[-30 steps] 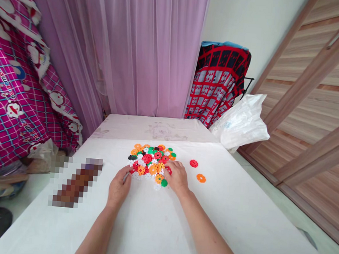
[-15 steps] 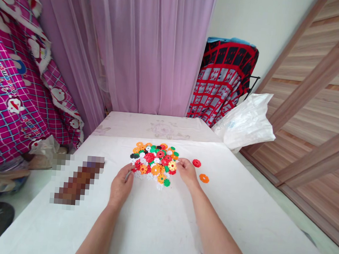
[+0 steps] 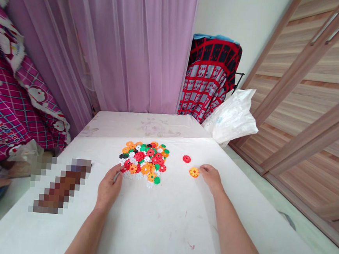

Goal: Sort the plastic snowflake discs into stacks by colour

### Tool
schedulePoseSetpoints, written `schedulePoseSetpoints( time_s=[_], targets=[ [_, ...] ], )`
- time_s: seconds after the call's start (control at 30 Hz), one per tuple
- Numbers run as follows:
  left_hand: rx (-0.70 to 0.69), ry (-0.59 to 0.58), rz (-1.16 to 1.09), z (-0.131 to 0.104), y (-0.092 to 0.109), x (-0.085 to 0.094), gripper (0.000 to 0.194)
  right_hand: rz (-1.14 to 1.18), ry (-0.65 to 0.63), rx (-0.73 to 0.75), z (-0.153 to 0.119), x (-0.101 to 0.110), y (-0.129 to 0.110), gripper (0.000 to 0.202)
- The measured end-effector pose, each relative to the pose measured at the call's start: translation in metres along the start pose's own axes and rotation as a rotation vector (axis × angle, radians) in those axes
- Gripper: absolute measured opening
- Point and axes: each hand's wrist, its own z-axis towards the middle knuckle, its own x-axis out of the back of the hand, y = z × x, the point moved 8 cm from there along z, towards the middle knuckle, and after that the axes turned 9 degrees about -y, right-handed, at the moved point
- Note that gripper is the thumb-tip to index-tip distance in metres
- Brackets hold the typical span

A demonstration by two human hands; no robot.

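Note:
Interlocking plastic snowflake discs in red, orange, green, white and black lie in a loose pile on the white tabletop. My left hand rests at the pile's near left edge, its fingertips touching the discs there; thumb and index finger are apart, with nothing seen held. Right of the pile, my right hand pinches the edge of a yellow snowflake disc. That disc sits over an orange one, which shows at its rim; whether they touch I cannot tell. Just behind it lies a red snowflake disc.
A pixelated brown object lies on the left of the table. A white plastic bag stands by the far right corner. Purple curtains hang behind the table, and a wooden wardrobe is at the right.
My right hand has moved right from the pile, bringing the yellow disc over the lone orange disc. My left hand stays by the pile's edge. The camera view has turned slightly right.

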Motion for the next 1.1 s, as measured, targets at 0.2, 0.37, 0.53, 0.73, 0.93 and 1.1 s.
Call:
schedulePoseSetpoints(
  time_s=[0.2, 0.37, 0.53, 0.73, 0.93, 1.1],
  targets=[
    [0.002, 0.018, -0.008, 0.0, -0.002, 0.0, 0.032, -0.254, -0.018, 0.011, -0.004, -0.004, -0.004, 0.016],
    [0.011, 0.022, -0.011, -0.001, -0.002, 0.001, 0.033, -0.382, -0.132, 0.23, -0.024, -0.018, -0.03, 0.035],
    [0.036, 0.003, -0.017, -0.001, -0.004, 0.001, 0.034, -0.572, -0.203, 0.328, -0.034, -0.027, -0.044, 0.039],
    [0.017, 0.005, -0.012, -0.001, -0.004, 0.001, 0.034, -0.566, -0.213, 0.361, -0.03, -0.028, -0.042, 0.032],
    [0.009, 0.008, -0.005, -0.001, -0.001, 0.001, 0.033, -0.609, -0.192, 0.341, -0.031, -0.025, -0.042, 0.031],
    [-0.01, -0.006, 0.005, -0.001, 0.001, 0.0, 0.034, -0.559, -0.115, 0.47, -0.053, -0.05, -0.091, 0.023]
  ],
)
